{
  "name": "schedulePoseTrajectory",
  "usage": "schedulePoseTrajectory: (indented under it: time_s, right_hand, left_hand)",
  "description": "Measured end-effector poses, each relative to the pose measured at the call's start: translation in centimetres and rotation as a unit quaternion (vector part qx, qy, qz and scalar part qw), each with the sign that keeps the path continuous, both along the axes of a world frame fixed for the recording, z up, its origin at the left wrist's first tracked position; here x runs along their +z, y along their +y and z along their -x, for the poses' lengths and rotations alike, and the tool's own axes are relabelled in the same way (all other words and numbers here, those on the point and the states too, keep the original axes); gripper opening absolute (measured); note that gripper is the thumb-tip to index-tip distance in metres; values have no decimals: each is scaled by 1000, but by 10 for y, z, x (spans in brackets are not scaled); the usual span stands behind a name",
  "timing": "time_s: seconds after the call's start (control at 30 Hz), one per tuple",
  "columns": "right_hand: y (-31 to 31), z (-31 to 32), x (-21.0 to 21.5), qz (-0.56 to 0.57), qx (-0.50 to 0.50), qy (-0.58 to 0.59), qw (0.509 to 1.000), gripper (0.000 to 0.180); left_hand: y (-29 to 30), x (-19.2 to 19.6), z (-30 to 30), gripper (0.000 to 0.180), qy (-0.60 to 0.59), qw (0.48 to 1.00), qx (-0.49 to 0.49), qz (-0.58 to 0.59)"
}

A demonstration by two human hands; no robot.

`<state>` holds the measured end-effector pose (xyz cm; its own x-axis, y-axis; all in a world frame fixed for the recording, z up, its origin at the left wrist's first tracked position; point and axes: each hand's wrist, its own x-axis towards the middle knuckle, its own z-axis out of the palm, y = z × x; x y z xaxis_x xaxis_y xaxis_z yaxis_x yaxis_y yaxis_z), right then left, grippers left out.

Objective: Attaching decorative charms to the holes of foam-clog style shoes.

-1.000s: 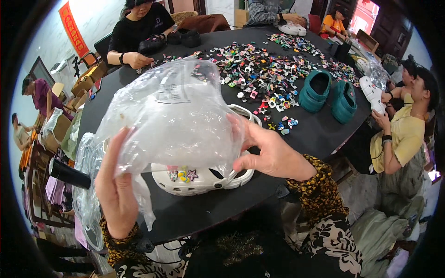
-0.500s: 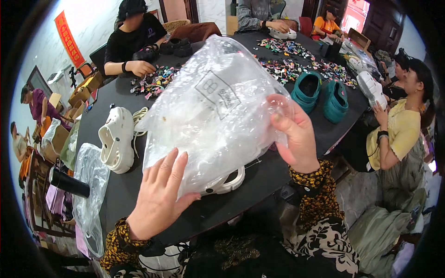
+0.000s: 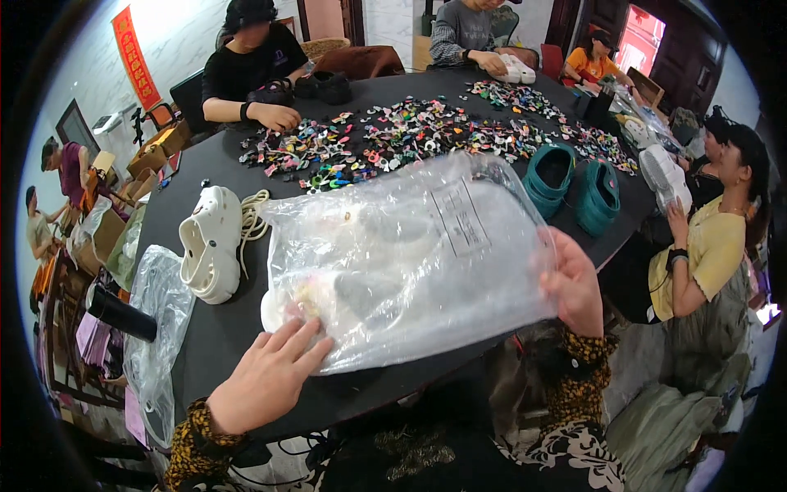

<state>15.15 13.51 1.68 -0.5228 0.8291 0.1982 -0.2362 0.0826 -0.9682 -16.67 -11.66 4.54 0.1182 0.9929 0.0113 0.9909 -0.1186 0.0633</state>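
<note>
1. A clear plastic bag is spread flat over the near edge of the dark round table, in the centre of the frame; a white shoe is seen dimly inside it.
2. The left hand, lower left, is laid flat with fingers spread on the bag's near corner, not closed on it.
3. The bag's right edge is pinched by the right hand, right of centre.
4. A white clog is lying left of the bag, a pair of teal clogs at upper right.
5. Small coloured charms are scattered across the upper centre.
</note>
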Motion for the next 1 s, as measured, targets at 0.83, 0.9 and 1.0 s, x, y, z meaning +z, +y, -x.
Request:
schedulePoseTrajectory:
  time_s: [0.83,0.9,1.0]
  right_hand:
    - [78,69,-51,204,223,-12,953,37]
    - [69,66,-46,176,200,8,964,31]
    - [60,52,-35,119,184,9,976,29]
  left_hand:
    - [106,-35,123,26,-680,678,262,-97]
    - [104,-34,127,21,-720,634,246,-138]
    - [91,-27,134,13,-759,596,207,-157]
